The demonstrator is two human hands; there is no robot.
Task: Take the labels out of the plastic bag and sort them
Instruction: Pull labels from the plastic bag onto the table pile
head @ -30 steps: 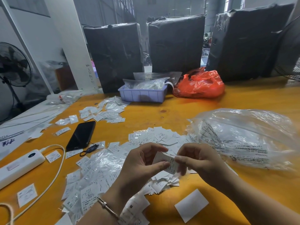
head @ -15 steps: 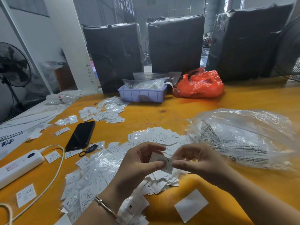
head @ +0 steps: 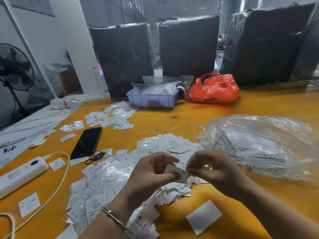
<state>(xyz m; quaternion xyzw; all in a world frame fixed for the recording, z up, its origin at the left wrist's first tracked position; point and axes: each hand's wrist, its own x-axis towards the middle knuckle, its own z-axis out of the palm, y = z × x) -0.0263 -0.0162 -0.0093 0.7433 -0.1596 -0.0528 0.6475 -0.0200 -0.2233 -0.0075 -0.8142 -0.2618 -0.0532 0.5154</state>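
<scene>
From the head view, we have both hands raised just above the worktop (head: pixel 198 111), close together. Our left hand (head: pixel 151 176) pinches one end of a small label packet (head: pixel 179 172) between thumb and forefinger, and our right hand (head: pixel 214 171) pinches the other end, fingers curled. We judge this to be the opening step: one label being worked out of its little clear sleeve, not yet sorted.

Directly beneath and beyond the hands lies a heap of loose labels (head: pixel 169 145); to the left of the left hand, crumpled sleeves and more labels (head: pixel 103 180) are spread out. Just right of the right hand sits the big plastic bag (head: pixel 262 144), apparently still holding stock.

Next, we would need to pull the two ends apart gently, read the size mark, then drop the label on its matching pile
</scene>
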